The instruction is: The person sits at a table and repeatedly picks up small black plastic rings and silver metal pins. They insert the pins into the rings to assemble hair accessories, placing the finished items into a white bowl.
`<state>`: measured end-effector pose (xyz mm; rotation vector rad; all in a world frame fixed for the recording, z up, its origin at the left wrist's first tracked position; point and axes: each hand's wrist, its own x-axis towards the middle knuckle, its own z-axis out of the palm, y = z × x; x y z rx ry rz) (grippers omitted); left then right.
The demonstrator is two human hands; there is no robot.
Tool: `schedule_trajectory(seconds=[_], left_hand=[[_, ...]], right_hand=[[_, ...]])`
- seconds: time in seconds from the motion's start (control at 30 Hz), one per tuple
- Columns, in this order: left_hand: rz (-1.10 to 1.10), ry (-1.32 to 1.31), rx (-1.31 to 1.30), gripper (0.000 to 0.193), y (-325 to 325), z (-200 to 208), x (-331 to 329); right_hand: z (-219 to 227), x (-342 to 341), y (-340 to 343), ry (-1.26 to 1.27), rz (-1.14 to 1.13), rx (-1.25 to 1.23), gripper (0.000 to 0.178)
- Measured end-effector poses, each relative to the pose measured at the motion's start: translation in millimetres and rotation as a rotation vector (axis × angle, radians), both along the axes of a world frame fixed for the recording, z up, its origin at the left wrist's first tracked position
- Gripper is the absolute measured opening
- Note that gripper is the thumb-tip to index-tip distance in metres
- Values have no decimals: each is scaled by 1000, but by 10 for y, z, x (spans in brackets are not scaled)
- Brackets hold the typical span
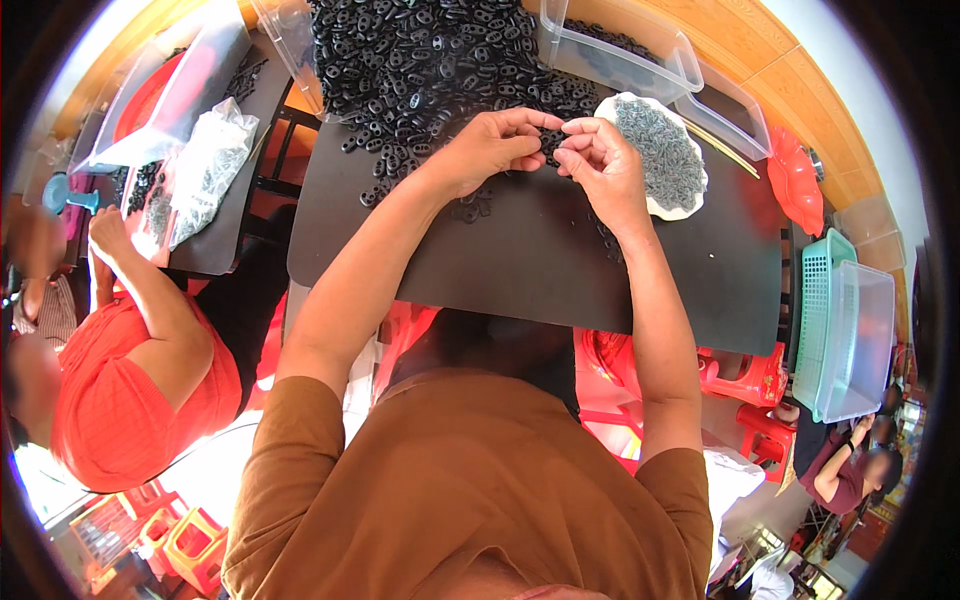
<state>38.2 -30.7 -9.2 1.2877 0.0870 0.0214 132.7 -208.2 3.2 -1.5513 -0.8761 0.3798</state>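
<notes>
Left of the scalloped white dish (680,213), left hand (488,150) and right hand (610,172) curl (grip: can't tell) near black two-holed pieces (430,65).

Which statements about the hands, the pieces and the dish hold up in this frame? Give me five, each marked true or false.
1. The left hand and right hand are close together over the dark table. True.
2. Both hands wear gloves. False: both are bare.
3. The white dish holds many small grey pieces. True.
4. The white dish lies left of the left hand. False: it lies to the right of the right hand.
5. The large heap of black pieces lies beyond the hands. True.
</notes>
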Motion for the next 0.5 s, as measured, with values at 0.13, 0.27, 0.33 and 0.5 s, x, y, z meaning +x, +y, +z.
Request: schedule_trajectory(seconds=[0.13,0.27,0.33,0.5], left_hand=[[0,-44,141,28,27,-22,16],[152,-121,96,19,17,-73,42],[206,-122,-32,15,-9,-90,54],[124,-99,41,16,-14,-92,39]], right_hand=[[40,-18,-4,3,-14,-40,16],[45,-18,-15,25,55,-104,13],[45,-29,-11,28,61,-119,11],[39,-13,-12,13,41,-116,10]])
